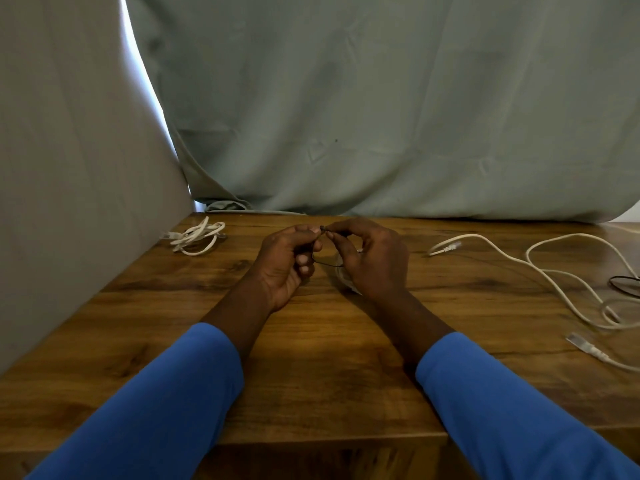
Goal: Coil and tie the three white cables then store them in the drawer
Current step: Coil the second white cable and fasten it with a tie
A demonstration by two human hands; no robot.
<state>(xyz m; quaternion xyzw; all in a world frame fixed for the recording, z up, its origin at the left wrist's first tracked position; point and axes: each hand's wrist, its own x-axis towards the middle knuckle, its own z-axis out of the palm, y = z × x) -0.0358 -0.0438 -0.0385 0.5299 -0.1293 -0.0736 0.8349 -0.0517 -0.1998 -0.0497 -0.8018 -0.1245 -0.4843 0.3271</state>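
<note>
White cable (512, 258), loose and uncoiled, sprawls in open loops over the right side of the wooden table (311, 375), one plug (585, 346) lying close to the near right edge and the other plug (450, 246) further back, pointing toward the middle. Nearest of all, two blue sleeves (156, 403) come in from the bottom corners, and the bare forearms run forward to the centre of the table. There the left hand (287, 261) and the right hand (370, 258) meet, fingers curled, each pinching between thumb and fingertips the same thin black tie (329, 264); its two ends come together at the fingertips and a slack loop of it hangs between the palms. Under the heel of the right hand a pale bundle (348, 285) shows against the wood, mostly hidden and blurred; it looks like white cable, but I cannot tell for certain. At the right edge, beside the loose cable's loops, lies a second black tie (611, 283), partly cut off by the frame. Further back on the left, near the far corner, a coiled white cable (195, 237) rests on the table, well apart from the hands. Behind the table hangs a grey-green cloth (381, 116), its hem touching the far edge, and a pale beige panel (69, 168) closes off the left side.
</note>
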